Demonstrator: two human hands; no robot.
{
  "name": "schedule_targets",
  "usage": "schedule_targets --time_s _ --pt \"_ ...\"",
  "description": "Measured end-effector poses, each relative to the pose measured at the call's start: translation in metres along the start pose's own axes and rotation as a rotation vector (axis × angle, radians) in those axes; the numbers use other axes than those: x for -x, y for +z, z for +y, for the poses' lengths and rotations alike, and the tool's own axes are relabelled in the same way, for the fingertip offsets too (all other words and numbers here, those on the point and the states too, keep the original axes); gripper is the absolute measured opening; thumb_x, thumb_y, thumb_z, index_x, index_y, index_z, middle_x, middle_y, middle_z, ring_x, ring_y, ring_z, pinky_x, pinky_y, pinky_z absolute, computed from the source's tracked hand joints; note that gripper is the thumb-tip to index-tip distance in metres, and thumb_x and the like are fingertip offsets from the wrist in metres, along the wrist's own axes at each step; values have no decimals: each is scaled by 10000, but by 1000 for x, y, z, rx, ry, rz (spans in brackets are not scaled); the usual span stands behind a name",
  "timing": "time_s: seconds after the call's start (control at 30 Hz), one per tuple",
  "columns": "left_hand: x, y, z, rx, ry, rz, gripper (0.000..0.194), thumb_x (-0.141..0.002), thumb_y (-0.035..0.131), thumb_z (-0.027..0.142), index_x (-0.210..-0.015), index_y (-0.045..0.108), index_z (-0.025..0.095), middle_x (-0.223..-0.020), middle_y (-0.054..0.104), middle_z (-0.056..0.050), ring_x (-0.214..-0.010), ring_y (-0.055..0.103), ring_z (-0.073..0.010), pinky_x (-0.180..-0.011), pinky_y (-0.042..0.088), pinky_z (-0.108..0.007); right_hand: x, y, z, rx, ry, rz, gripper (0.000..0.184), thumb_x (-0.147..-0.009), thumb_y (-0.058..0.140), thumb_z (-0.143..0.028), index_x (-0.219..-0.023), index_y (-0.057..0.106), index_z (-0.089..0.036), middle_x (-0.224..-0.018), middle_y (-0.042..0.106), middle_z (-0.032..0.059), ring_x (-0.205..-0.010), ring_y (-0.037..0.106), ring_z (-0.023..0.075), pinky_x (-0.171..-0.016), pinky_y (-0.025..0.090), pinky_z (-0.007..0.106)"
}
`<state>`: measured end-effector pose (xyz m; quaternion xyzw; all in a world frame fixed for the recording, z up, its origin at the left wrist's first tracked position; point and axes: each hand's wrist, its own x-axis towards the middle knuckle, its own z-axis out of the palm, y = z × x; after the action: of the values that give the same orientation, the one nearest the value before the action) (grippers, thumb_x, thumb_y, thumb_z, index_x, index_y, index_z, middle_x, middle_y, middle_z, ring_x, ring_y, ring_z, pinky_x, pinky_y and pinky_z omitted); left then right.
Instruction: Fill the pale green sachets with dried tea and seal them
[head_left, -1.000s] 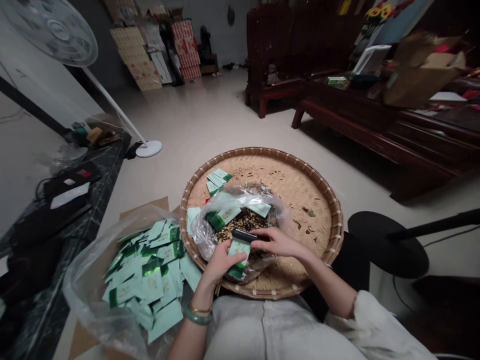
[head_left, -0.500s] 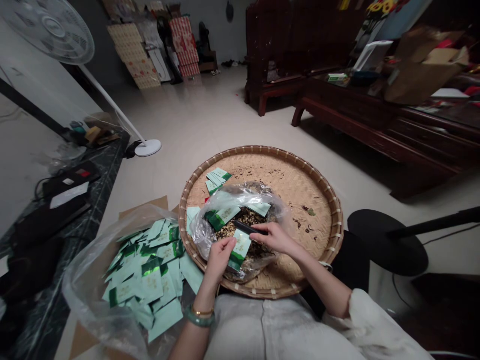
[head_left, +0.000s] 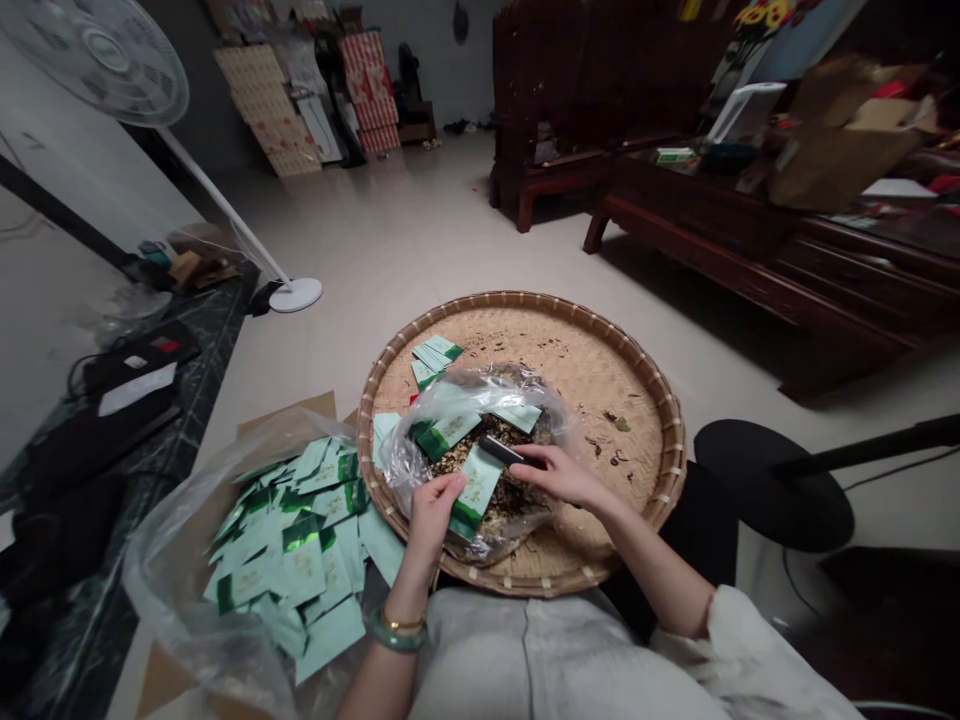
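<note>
Fingertips of the left hand (head_left: 433, 520) are closed on the edge of a pale green sachet (head_left: 474, 492), pinching it from its lower left side. The sachet is tilted, its long axis running from upper right to lower left, with its dark green end lowest and toward the person's body. It lies just right of the left hand and touches it, so that hand is the nearer one. The right hand (head_left: 562, 477) is curled around a short black tool (head_left: 504, 451), gripping it between thumb and fingers; what kind of tool is too small to tell. The tool's tip points left, close to the sachet's upper end, though contact cannot be made out. The right forearm reaches in from the lower right, while the left arm rises from the bottom, wearing a jade bangle (head_left: 386, 628) and a thin gold bracelet (head_left: 403, 622). Both hands are above a clear plastic bag (head_left: 405, 460) holding dark, dry leaves (head_left: 506, 495), with more sachets (head_left: 444, 432) lying on it. The bag sits in a round woven bamboo tray (head_left: 600, 400), which also bears a small stack of sachets (head_left: 436, 355). Left of the tray, a larger clear bag (head_left: 169, 590) holds a heap of similar sachets (head_left: 300, 560) on flattened cardboard (head_left: 296, 405)
</note>
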<state>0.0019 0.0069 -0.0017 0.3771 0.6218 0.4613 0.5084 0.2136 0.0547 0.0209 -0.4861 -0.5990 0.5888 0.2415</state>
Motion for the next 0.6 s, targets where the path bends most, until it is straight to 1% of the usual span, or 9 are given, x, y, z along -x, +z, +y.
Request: schedule_targets --time_s 0.07,0.17,0.2,0.27,0.33,0.4,0.5,0.6 --pt "1 1 1 -43 23 -18 307 -626 699 409 -753 758 135 -747 743 -58 -674 632 -201 -654 480 -294 -1 4 2 79 -40 10 474 -718 656 -448 -1079 673 -142 -989 704 76 -834 620 230 -698 473 302" --pt "1 1 3 -91 52 -36 301 -647 677 411 -735 756 134 -729 740 -58 -663 629 -199 -640 477 -285 -4 12 6 149 -86 25 406 -747 617 -428 -1017 705 -137 -967 715 74 -847 626 251 -739 470 331" --pt "1 1 4 -97 56 -37 302 -651 673 411 -732 756 132 -730 740 -59 -665 630 -200 -639 478 -285 -5 14 6 155 -94 38 392 -752 609 -425 -997 711 -136 -944 719 72 -826 628 244 -726 470 323" --pt "1 0 4 -93 58 -28 303 -650 672 407 -739 756 130 -743 743 -62 -673 634 -205 -645 483 -289 -5 16 7 146 -65 48 398 -755 604 -432 -1001 707 -137 -850 719 63 -719 620 208 -633 466 285" --pt "1 -1 4 -82 61 -20 300 -647 676 400 -747 757 129 -757 746 -66 -686 639 -210 -658 488 -295 -4 16 5 113 5 19 447 -752 606 -454 -1051 685 -132 -718 690 40 -562 563 153 -502 415 237" --pt "1 -1 4 -76 62 -23 295 -653 674 394 -750 757 129 -758 746 -67 -684 639 -209 -659 487 -295 -3 14 3 74 56 -19 498 -740 620 -472 -1094 661 -124 -630 643 12 -462 477 106 -429 347 207" --pt "2 1 2 -69 57 -33 288 -664 668 389 -753 757 130 -742 742 -59 -665 630 -198 -643 479 -283 0 12 2 32 70 -28 521 -720 638 -485 -1090 658 -118 -595 608 -5 -420 409 79 -401 307 198" --pt "3 2 3 -75 55 -34 284 -663 668 393 -732 754 132 -710 735 -50 -642 619 -191 -616 469 -273 -1 13 3 27 57 4 479 -716 636 -482 -1038 678 -129 -585 599 -6 -413 399 79 -391 306 199"
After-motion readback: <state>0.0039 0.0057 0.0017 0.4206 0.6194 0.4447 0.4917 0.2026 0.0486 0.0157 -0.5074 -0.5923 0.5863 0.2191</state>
